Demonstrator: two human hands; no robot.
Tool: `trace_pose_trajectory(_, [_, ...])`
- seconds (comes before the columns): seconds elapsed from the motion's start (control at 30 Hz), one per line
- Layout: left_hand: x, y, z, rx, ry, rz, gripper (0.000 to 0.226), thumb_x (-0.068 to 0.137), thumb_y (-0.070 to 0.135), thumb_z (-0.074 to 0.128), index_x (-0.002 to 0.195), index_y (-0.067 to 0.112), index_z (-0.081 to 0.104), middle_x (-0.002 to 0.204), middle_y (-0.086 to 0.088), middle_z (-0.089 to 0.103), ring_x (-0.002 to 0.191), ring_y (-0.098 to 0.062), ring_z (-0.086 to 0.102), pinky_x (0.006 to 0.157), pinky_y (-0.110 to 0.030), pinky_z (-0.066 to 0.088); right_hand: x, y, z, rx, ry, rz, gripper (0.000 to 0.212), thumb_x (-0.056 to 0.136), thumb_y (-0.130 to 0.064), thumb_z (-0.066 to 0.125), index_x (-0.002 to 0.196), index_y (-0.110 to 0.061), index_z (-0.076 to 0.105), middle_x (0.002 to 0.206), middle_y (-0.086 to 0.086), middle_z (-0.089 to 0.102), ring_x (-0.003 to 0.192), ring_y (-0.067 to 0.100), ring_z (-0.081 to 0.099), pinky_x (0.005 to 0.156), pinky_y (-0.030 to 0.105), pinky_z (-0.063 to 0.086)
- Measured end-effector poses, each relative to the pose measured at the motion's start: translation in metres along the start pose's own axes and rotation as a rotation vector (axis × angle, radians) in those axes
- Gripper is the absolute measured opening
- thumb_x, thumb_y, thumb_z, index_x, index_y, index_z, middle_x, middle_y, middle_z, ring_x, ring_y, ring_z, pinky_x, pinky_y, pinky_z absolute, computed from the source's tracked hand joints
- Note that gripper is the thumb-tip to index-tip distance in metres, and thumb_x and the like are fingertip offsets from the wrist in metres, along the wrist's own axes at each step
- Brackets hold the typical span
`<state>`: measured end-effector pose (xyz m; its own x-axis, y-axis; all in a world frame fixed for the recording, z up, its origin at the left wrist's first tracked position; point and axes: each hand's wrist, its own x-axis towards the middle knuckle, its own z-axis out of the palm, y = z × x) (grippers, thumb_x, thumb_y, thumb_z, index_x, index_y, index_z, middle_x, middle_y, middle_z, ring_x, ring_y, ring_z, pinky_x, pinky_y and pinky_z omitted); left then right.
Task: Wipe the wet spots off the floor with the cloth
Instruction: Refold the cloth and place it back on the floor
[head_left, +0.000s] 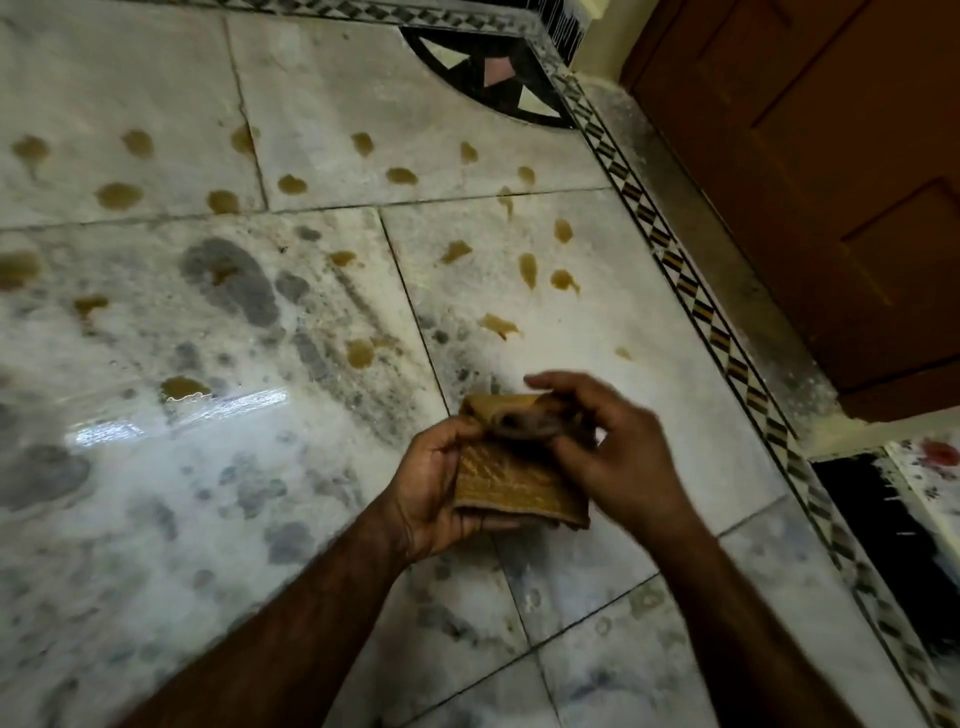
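Cloth (501, 480) folded, held off the floor (597, 332), lower centre of frame. Left grip (434, 486) closed round its left and bottom edge, fingers curled under. Right grip (621, 457) pinching the top fold. Brownish wet spots (119, 196) scattered over upper and middle tiles, not yet wiped. Wooden door (831, 182) upper right.

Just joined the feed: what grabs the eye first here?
Brownish wet spots dot the white marble floor across the upper half. At lower centre, the left hand and right hand both hold a folded yellow-brown woven cloth above the floor. A brown wooden door fills the upper right corner.
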<state>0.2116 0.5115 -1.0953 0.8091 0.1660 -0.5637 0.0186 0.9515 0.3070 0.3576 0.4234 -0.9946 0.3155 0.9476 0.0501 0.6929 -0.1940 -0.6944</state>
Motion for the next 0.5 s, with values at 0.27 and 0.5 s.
trace_pose_trajectory(0.27, [-0.005,-0.002,0.005,0.037,-0.074,0.033,0.069,0.094,0.064,0.052,0.125,0.005,0.069,0.123,-0.021,0.070,0.109,-0.034,0.070,0.086,-0.043,0.060,-0.052,0.007,0.036,-0.175,0.043,-0.076,0.054,0.075,-0.003,0.067,0.122,-0.030,0.069,0.100,-0.024,0.062,0.093,0.008,0.055,0.082,-0.002,0.036])
trace_pose_trajectory(0.5, [0.000,-0.004,0.006,0.131,0.159,0.010,0.035,0.091,0.010,0.051,0.072,0.007,0.080,0.083,-0.017,0.077,0.073,-0.028,0.076,0.061,-0.035,0.062,-0.058,0.021,0.042,-0.230,-0.225,-0.036,0.064,0.079,-0.022,0.069,0.142,-0.030,0.055,0.134,-0.010,0.061,0.120,0.012,0.050,0.099,0.027,0.042])
